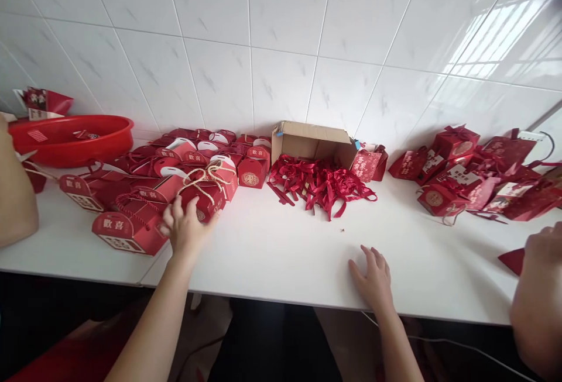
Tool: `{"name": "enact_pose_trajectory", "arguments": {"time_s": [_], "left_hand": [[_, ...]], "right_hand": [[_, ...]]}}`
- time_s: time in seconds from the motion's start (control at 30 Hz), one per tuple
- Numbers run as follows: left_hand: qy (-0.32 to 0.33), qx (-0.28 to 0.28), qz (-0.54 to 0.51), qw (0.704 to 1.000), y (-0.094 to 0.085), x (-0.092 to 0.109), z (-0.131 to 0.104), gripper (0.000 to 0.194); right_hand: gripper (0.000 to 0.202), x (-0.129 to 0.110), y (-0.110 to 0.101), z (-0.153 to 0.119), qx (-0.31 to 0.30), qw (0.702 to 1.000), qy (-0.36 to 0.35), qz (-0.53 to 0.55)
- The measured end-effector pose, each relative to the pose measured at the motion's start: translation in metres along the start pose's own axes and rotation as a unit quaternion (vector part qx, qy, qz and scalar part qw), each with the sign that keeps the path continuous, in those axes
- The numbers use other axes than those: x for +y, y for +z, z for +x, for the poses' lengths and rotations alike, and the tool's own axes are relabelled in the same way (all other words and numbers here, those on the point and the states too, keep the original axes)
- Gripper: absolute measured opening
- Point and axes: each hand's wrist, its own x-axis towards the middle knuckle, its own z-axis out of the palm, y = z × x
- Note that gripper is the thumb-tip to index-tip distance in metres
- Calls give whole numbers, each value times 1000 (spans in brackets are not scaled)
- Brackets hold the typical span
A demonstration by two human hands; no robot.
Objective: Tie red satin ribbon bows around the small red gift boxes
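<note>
- Clock directions from view centre.
- Left hand (188, 227), 8 o'clock: fingers spread, thumb out to the side, at the near face of the twine-bowed box (202, 195). Fingertips look in contact; can't tell how firmly.
- Twine-bowed box: between 8 and 9 o'clock, on the white surface (281, 253), right edge of the stacked red gift boxes (125, 233).
- Right hand (373, 276), between 4 and 5 o'clock: loosely spread, fingers slightly curled, holding nothing, by the near edge. Can't tell if it touches.
- Nearest it: red ribbons (318, 186), just off centre toward 3, spilling from cardboard carton (314, 131).
</note>
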Motion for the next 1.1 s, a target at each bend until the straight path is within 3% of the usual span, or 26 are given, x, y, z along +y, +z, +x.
{"name": "enact_pose_trajectory", "arguments": {"time_s": [0.07, 0.23, 0.37, 0.5, 0.67, 0.83, 0.97, 1.1], "left_hand": [[1, -9, 21, 1000, 8, -6, 0, 52], [30, 28, 3, 999, 13, -16, -4, 45], [124, -9, -93, 988, 7, -15, -14, 44], [177, -65, -174, 967, 5, 1, -48, 48], [162, -92, -228, 956, 14, 13, -90, 74], [110, -90, -251, 957, 23, 12, -93, 87], [100, -62, -248, 962, 10, 16, -104, 86], [64, -16, -252, 965, -14, 14, -145, 80]], "right_hand": [[59, -1, 0, -1, 0, 1000, -5, 0], [56, 3, 1, -1, 7, 1000, -8, 8], [56, 4, 1, -1, 7, 1000, -10, 8], [57, 2, -1, -1, 0, 1000, -12, -12], [56, 4, 1, -2, 9, 1000, -25, -15], [60, 10, 6, -1, 17, 999, -35, -27], [68, 19, 5, 0, 8, 997, -42, -61], [70, 20, -4, 0, -25, 994, -43, -97]]}}
